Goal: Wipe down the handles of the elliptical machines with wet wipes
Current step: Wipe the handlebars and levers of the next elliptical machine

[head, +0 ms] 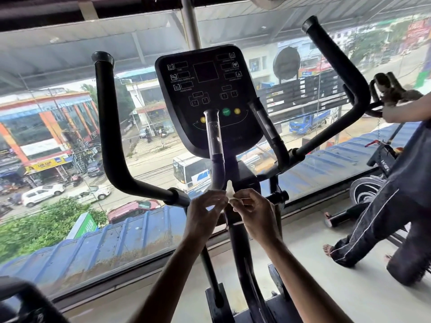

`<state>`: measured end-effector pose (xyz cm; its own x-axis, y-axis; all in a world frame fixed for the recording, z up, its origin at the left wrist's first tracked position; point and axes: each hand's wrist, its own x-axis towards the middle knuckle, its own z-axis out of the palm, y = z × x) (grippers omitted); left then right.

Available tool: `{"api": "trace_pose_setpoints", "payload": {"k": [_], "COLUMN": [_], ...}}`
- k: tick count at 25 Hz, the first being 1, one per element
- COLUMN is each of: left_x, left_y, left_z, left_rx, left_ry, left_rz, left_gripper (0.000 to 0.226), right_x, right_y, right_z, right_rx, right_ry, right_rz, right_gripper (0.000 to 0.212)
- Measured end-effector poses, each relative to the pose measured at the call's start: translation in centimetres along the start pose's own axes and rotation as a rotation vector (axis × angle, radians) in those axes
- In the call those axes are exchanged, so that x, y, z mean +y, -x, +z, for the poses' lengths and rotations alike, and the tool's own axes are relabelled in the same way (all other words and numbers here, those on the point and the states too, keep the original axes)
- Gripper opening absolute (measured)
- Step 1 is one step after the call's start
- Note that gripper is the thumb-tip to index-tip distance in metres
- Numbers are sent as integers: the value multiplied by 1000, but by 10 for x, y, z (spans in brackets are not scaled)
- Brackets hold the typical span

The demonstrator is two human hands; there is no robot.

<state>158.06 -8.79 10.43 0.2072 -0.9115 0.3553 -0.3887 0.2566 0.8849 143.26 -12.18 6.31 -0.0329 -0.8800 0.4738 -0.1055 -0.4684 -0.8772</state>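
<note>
A black elliptical machine stands in front of me with its console (pixel 207 94) in the middle. Its long left handle (pixel 109 127) and long right handle (pixel 338 64) rise on either side. Two short inner grips sit below the console, the left inner grip (pixel 215 145) and the right inner grip (pixel 268 129). My left hand (pixel 205 210) and my right hand (pixel 251 208) meet just below the left inner grip. Both pinch a small white wet wipe (pixel 229 191) between their fingertips. The wipe touches no handle.
A large window (pixel 70 136) runs behind the machine, with a ledge under it. At the right another person (pixel 396 206) in dark clothes kneels beside an exercise bike (pixel 377 159). Part of another machine (pixel 21 299) shows at the bottom left. Pale floor lies to the right.
</note>
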Motion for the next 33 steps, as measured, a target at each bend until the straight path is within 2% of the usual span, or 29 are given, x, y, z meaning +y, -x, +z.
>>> {"api": "trace_pose_setpoints", "payload": {"k": [3,7,10,16,20,23,27,30,33], "left_x": [0,-4,-2,-21,-21,-21,-15,-12,-12], "left_y": [-14,-54,-75,-106,-109,-113,-118,-120,-121], "left_z": [-6,-4,7,13,14,12,8,6,3], "left_rx": [96,171,161,177,87,38,-14,-42,-71], "left_ry": [43,104,146,209,327,386,485,521,544], "left_rz": [47,9,21,40,36,40,-9,-38,-52], "left_gripper": [17,19,16,9,13,21,22,26,27], "right_x": [0,-13,-19,-25,-26,-33,-36,-38,-42], "right_y": [-22,-60,-85,-121,-127,-144,-157,-166,-171], "right_z": [9,32,41,55,57,53,46,40,40], "right_rx": [161,253,282,331,280,302,206,234,195], "right_ry": [78,97,96,248,393,389,438,422,448], "right_rz": [-37,-120,-233,-437,-547,-598,-648,-646,-698], "right_gripper": [16,10,4,12,13,10,9,10,10]}}
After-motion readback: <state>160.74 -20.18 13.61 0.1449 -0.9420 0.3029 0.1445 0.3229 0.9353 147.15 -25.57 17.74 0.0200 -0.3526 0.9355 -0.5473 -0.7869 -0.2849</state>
